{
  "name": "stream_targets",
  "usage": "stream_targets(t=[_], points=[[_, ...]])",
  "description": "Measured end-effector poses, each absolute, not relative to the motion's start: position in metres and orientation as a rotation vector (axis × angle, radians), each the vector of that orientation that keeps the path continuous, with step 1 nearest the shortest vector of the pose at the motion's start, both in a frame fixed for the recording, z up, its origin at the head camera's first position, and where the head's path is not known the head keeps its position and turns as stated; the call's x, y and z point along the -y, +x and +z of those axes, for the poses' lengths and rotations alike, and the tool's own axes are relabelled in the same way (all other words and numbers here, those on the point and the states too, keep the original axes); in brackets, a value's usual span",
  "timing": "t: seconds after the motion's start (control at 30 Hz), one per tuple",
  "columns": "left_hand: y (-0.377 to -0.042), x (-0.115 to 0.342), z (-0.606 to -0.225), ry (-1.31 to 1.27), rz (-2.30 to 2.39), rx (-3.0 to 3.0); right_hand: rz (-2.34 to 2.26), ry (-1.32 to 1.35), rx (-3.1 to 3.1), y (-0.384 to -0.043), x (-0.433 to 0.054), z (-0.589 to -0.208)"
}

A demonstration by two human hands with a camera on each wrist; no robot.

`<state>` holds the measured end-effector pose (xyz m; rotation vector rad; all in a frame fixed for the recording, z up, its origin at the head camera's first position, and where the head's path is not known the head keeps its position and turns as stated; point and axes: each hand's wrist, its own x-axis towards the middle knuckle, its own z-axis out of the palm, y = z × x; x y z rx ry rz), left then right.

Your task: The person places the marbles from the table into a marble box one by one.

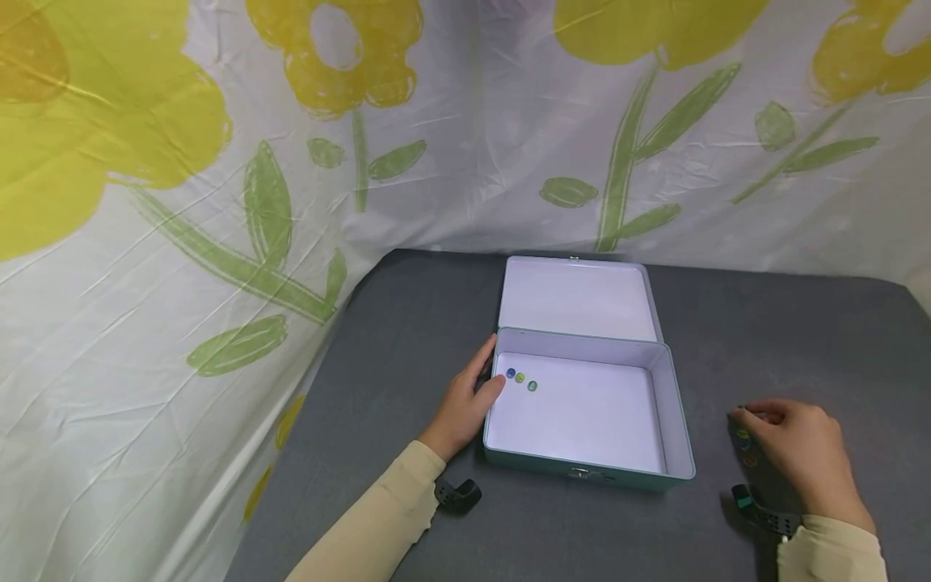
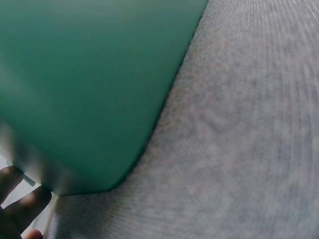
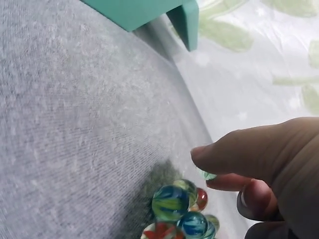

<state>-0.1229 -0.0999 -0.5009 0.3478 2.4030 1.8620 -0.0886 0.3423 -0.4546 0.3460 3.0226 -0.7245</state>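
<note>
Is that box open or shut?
The box is open: its lid is folded back, and three marbles show inside.

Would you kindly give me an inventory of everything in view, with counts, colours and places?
Backdrop: one, white with yellow flowers and green leaves, behind and left of the table
Table: one, grey, under the box
Box: one, green outside, white inside, mid-table
Lid: one, white inside, open behind the box
Latch: one, silvery, box front
Marbles in the box: three, blue, yellow-green and green, near its left wall
Loose marbles: at least five, mixed blue, green, red, below the right hand
Held marble: one, greenish, partly hidden in the right hand's pinch
Wrist straps: two, black, one per wrist
Sleeves: two, beige, forearms
Hands: two, bare; left hand holds the box's left wall
</note>
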Motion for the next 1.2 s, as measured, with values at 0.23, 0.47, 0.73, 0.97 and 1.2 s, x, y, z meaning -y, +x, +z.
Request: stream_targets(t=[0.23, 0.47, 0.73, 0.97, 1.2], points=[[-0.123, 0.101, -0.503, 0.344, 1.863, -2.424, -0.838, 0.323, -2.957, -0.088, -0.336, -0.448], [-0.123, 0.101, -0.505, 0.338, 1.871, -2.412, -0.941, 0.325, -2.915, -0.084, -0.323, -0.441], [-0.125, 0.100, -0.503, 0.316, 1.867, -2.402, -0.976, 0.296, -2.961, -0.083, -0.306, -0.426], [-0.125, 0.098, -0.499, 0.315, 1.853, -2.389, -1.011, 0.241, -2.967, -0.088, -0.283, -0.408], [-0.123, 0.101, -0.499, 0.320, 1.863, -2.404, -0.998, 0.119, -3.025, -0.098, -0.259, -0.394]])
